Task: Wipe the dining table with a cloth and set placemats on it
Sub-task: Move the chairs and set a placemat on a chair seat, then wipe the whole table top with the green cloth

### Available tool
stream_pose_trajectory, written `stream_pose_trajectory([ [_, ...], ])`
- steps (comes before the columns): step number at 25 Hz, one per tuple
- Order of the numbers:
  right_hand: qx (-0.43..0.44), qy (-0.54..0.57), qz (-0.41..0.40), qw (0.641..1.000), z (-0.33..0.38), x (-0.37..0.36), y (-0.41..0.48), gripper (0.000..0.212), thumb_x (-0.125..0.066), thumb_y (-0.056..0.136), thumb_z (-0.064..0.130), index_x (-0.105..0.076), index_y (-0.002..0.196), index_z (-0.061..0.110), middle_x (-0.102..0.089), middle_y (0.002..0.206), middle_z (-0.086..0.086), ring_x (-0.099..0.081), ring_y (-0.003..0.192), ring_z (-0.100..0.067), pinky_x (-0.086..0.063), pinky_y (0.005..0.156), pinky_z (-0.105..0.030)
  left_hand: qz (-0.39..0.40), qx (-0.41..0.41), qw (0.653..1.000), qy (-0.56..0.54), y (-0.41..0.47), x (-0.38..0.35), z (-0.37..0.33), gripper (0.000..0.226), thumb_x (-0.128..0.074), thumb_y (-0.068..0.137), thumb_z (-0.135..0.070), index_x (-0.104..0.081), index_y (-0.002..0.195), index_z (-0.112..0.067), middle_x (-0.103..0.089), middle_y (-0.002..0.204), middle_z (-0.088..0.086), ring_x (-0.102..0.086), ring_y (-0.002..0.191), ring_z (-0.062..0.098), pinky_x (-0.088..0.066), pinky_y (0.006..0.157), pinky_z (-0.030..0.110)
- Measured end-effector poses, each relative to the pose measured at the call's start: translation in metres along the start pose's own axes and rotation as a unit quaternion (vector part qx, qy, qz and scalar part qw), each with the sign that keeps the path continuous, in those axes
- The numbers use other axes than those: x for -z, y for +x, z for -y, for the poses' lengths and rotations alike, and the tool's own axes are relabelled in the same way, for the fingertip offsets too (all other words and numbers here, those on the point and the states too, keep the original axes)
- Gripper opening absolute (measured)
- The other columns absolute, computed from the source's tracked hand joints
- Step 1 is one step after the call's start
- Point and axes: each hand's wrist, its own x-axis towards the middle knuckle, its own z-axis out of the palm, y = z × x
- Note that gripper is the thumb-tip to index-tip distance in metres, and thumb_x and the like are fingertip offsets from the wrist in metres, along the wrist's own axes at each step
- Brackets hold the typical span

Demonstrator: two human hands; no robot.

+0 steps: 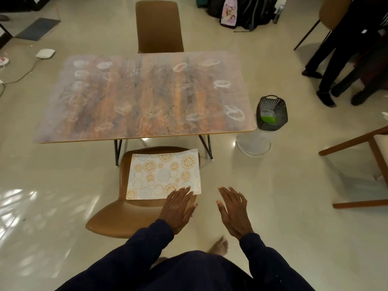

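**Hands over the placemat**

The placemat [164,175] lies on the near chair [126,215], at 6 o'clock of the smeared table [144,95]. Left hand [178,208], fingers spread, overlaps its corner; right hand [233,211] open, empty. Green cloth [268,118] sits in the basket [271,113] at 3 o'clock.

The desk [144,97] top carries only chalky smears, open right across. At its near edge a brown chair [126,217] blocks the way; a black basket [272,113] crowds its right corner; another chair [159,26] stands behind.
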Motion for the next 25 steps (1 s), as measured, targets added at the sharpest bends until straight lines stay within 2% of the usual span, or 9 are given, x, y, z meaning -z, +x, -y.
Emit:
stream_pose_trajectory([
  [3, -0.011, 0.002, -0.004, 1.0, -0.056, 0.037, 0.004, 0.071, -0.009, 0.108, 0.059, -0.044, 0.158, 0.022, -0.045, 0.162, 0.003, -0.026, 0.157, -0.015, -0.014, 0.128, -0.046, -0.009, -0.004, 1.0, -0.006, 0.043, -0.014, -0.053, 0.072, -0.015, 0.112, -0.056, -0.065, 0.14, -0.012, -0.058, 0.152, 0.008, -0.055, 0.141, 0.027, -0.042, 0.119, 0.047],
  [10, -0.033, 0.01, -0.024, 0.999, -0.143, 0.102, 0.044, 0.074, -0.005, 0.108, 0.062, -0.043, 0.158, 0.022, -0.047, 0.161, 0.002, -0.033, 0.155, -0.017, -0.016, 0.127, -0.043, -0.018, -0.032, 0.999, -0.028, 0.153, -0.037, -0.123, 0.067, -0.023, 0.113, -0.054, -0.072, 0.128, -0.011, -0.067, 0.14, 0.011, -0.067, 0.126, 0.032, -0.053, 0.107, 0.049],
  [15, -0.037, -0.014, -0.035, 0.999, -0.214, 0.145, 0.11, 0.061, -0.019, 0.11, 0.051, -0.045, 0.157, 0.021, -0.051, 0.157, 0.0, -0.039, 0.152, -0.02, -0.021, 0.125, -0.043, -0.029, -0.035, 0.998, -0.033, 0.263, -0.058, -0.153, 0.068, -0.021, 0.113, -0.055, -0.074, 0.124, -0.013, -0.07, 0.134, 0.011, -0.07, 0.12, 0.031, -0.054, 0.103, 0.047],
  [18, -0.045, -0.023, -0.034, 0.998, -0.252, 0.18, 0.153, 0.06, -0.019, 0.11, 0.049, -0.045, 0.156, 0.021, -0.052, 0.157, 0.0, -0.04, 0.151, -0.019, -0.02, 0.124, -0.041, -0.015, -0.026, 0.998, -0.058, 0.332, -0.057, -0.174, 0.071, -0.02, 0.113, -0.055, -0.075, 0.123, -0.012, -0.071, 0.133, 0.011, -0.071, 0.118, 0.03, -0.054, 0.103, 0.047],
  [20, -0.031, -0.038, -0.037, 0.998, -0.274, 0.199, 0.185, 0.059, -0.02, 0.111, 0.048, -0.046, 0.156, 0.02, -0.053, 0.156, 0.0, -0.041, 0.15, -0.019, -0.026, 0.124, -0.043, -0.057, -0.058, 0.996, -0.027, 0.373, -0.056, -0.183, 0.069, -0.022, 0.113, -0.054, -0.075, 0.122, -0.012, -0.072, 0.131, 0.01, -0.071, 0.117, 0.029, -0.054, 0.103, 0.045],
  [23, -0.033, -0.041, -0.036, 0.998, -0.302, 0.226, 0.234, 0.055, -0.026, 0.111, 0.044, -0.049, 0.154, 0.018, -0.057, 0.152, -0.003, -0.047, 0.146, -0.022, -0.034, 0.12, -0.047, -0.028, -0.046, 0.998, -0.043, 0.435, -0.041, -0.195, 0.067, -0.023, 0.113, -0.054, -0.073, 0.126, -0.011, -0.069, 0.135, 0.01, -0.067, 0.122, 0.029, -0.053, 0.106, 0.045],
  [25, -0.014, -0.048, -0.033, 0.998, -0.321, 0.24, 0.266, 0.054, -0.027, 0.111, 0.043, -0.051, 0.152, 0.017, -0.058, 0.151, -0.003, -0.049, 0.144, -0.023, -0.036, 0.119, -0.048, -0.061, -0.043, 0.997, -0.03, 0.461, -0.044, -0.199, 0.065, -0.025, 0.112, -0.053, -0.072, 0.128, -0.011, -0.069, 0.136, 0.01, -0.066, 0.124, 0.028, -0.051, 0.108, 0.044],
])
